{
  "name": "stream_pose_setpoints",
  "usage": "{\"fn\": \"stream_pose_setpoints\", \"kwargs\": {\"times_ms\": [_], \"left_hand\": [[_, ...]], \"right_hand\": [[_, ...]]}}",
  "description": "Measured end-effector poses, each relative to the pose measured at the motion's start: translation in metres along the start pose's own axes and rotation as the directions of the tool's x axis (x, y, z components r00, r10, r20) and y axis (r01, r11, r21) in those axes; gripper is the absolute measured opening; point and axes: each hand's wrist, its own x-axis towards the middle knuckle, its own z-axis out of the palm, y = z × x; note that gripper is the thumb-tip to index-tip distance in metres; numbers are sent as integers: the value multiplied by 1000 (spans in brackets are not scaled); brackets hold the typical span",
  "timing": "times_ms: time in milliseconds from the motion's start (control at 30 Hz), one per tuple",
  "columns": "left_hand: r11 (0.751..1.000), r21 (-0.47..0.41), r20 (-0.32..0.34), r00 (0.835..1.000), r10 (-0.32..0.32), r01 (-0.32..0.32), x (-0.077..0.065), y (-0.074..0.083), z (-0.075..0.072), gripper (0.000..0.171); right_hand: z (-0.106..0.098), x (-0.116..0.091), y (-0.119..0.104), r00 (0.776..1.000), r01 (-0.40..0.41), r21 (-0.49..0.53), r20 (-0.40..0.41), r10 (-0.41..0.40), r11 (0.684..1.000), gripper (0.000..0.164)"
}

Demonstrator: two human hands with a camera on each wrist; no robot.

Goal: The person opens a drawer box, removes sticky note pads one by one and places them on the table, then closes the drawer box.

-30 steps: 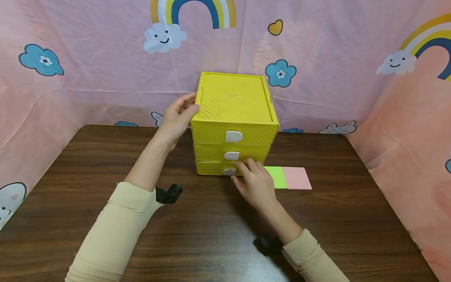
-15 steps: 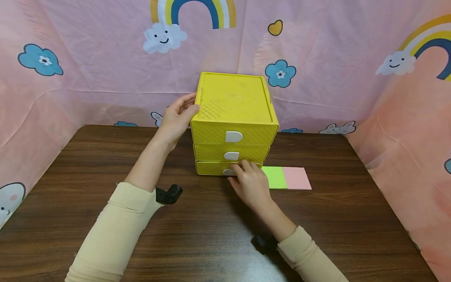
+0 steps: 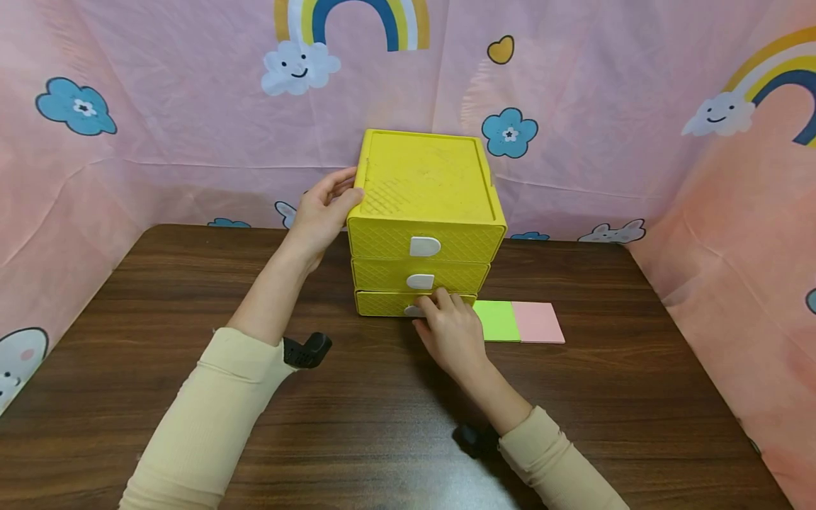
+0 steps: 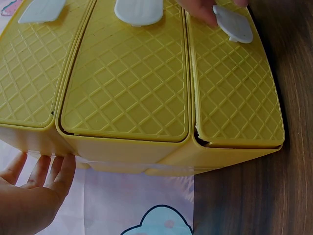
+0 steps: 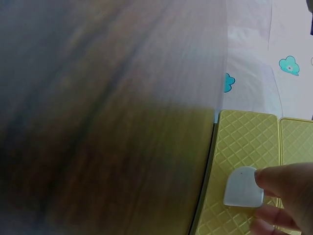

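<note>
A yellow drawer box (image 3: 421,177) with three stacked drawers and white handles stands at the middle of the table. My left hand (image 3: 321,216) rests against its upper left side, the thumb near the top edge. In the left wrist view, the fingers (image 4: 61,176) press on that side fairly straight. My right hand (image 3: 452,333) is at the bottom drawer, its fingers curled at the white handle (image 5: 243,188) and pinching its edge. That bottom drawer (image 4: 232,83) shows a narrow gap along its edge. In the head view the hand partly hides the handle.
A green square pad (image 3: 497,321) and a pink square pad (image 3: 538,322) lie side by side at the box's right front. The dark wooden table (image 3: 357,425) reaches back to a pink printed cloth (image 3: 210,92), which also hangs at both sides.
My right hand has shifted slightly left onto the bottom drawer's handle, uncovering more of the green pad. The left hand and the box have stayed in place.
</note>
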Motion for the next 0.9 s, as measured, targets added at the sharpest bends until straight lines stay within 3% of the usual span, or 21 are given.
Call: {"fn": "stream_pose_setpoints", "kwargs": {"times_ms": [467,900], "left_hand": [[1000,2,-1,1000,-5,5,0,0,0,47],[1000,-1,-13,1000,-1,1,1,0,1,47]], "right_hand": [[2,1,-3,998,37,-49,-40,-39,998,17],[-4,-1,-6,994,107,-124,8,-107,986,13]]}}
